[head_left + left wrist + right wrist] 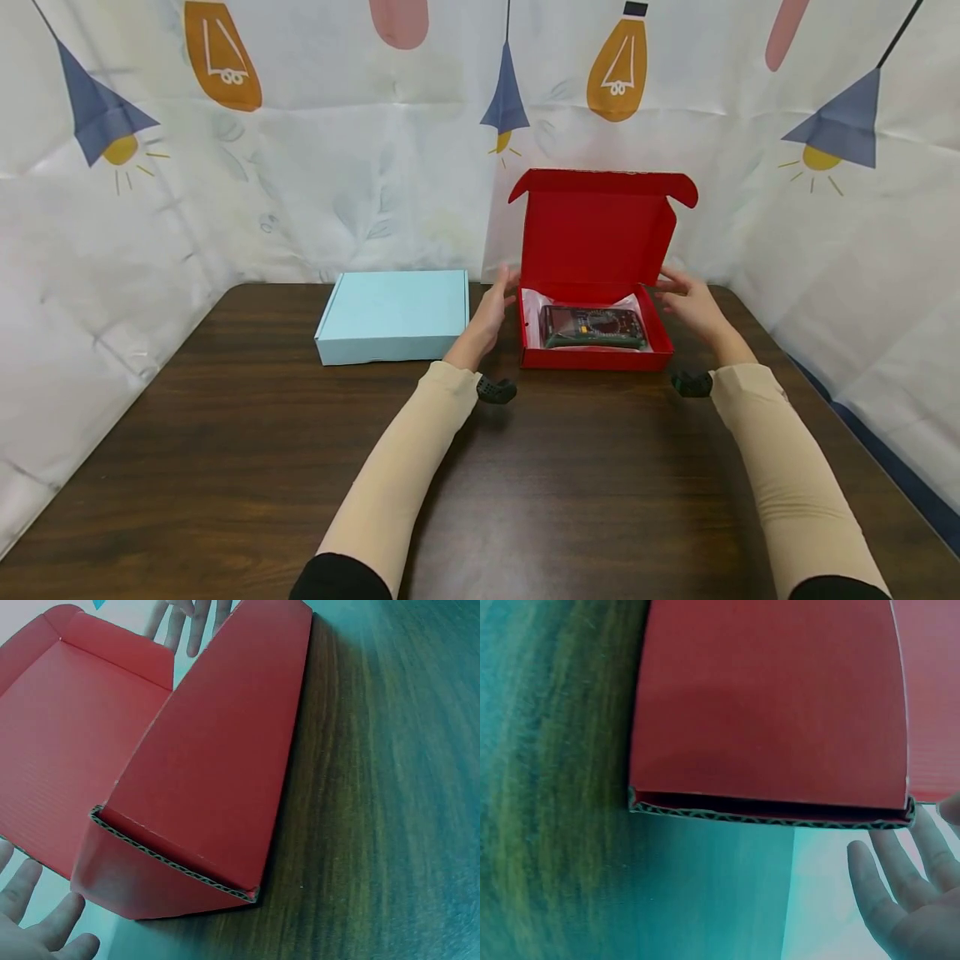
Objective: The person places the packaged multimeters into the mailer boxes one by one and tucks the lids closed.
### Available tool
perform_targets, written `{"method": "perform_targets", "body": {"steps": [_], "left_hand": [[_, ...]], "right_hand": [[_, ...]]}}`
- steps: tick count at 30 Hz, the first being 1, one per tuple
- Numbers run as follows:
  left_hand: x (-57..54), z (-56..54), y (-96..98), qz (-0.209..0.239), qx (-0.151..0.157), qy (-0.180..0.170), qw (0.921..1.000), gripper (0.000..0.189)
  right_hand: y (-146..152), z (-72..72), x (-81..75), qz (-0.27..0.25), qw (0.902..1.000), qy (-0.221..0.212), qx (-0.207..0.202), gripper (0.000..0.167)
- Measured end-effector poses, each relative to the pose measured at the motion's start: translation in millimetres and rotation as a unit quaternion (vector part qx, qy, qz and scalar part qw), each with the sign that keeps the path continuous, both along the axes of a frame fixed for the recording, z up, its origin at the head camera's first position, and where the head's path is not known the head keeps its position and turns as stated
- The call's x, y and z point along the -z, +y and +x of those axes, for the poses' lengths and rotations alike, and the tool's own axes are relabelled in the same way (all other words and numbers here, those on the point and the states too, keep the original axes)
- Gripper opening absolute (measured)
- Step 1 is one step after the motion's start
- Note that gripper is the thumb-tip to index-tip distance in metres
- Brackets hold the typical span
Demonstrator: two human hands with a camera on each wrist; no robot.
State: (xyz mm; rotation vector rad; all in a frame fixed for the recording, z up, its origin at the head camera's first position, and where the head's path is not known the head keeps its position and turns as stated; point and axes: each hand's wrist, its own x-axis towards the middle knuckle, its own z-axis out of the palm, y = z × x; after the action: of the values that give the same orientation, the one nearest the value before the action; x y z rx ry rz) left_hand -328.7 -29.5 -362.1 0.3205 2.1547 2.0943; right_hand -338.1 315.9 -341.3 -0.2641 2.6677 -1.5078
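A red cardboard box stands at the back of the table with its lid raised. Inside it, on white wrapping, lies a dark multimeter with a dial. My left hand is at the box's left side, its fingers spread and fairly straight. On the right side my right hand reaches toward the box's back corner with loosely extended fingers. In the right wrist view, the right hand is beside the box's side wall. Neither hand grips anything; whether fingertips touch the cardboard is hard to tell.
A closed light blue box sits to the left of my left hand. The dark wooden table stretches toward me. A patterned cloth hangs behind the table and along its sides. Wrist cameras sit on both wrists.
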Motion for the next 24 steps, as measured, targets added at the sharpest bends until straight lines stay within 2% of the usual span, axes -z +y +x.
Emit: {"method": "perform_targets", "body": {"steps": [7,12,20,24], "left_hand": [[5.4,1.3,-0.2,0.000,0.009,0.011,0.9999,0.066],[7.7,2.4,2.8,-0.008,-0.001,0.040,0.9992,0.063],[11.9,2.5,4.5,-0.015,-0.016,0.047,0.9986,0.061],[13.8,3.2,3.2,-0.010,-0.012,0.059,0.9981,0.059]], "right_hand": [[-4.1,7.1,-2.2,0.017,0.9998,-0.009,-0.004,0.061],[-4.3,9.7,-1.3,0.021,0.9997,-0.008,-0.010,0.064],[-4.9,11.9,2.0,0.005,0.9997,-0.014,-0.020,0.068],[-4.9,12.5,4.6,0.009,0.9997,-0.011,-0.020,0.069]]}}
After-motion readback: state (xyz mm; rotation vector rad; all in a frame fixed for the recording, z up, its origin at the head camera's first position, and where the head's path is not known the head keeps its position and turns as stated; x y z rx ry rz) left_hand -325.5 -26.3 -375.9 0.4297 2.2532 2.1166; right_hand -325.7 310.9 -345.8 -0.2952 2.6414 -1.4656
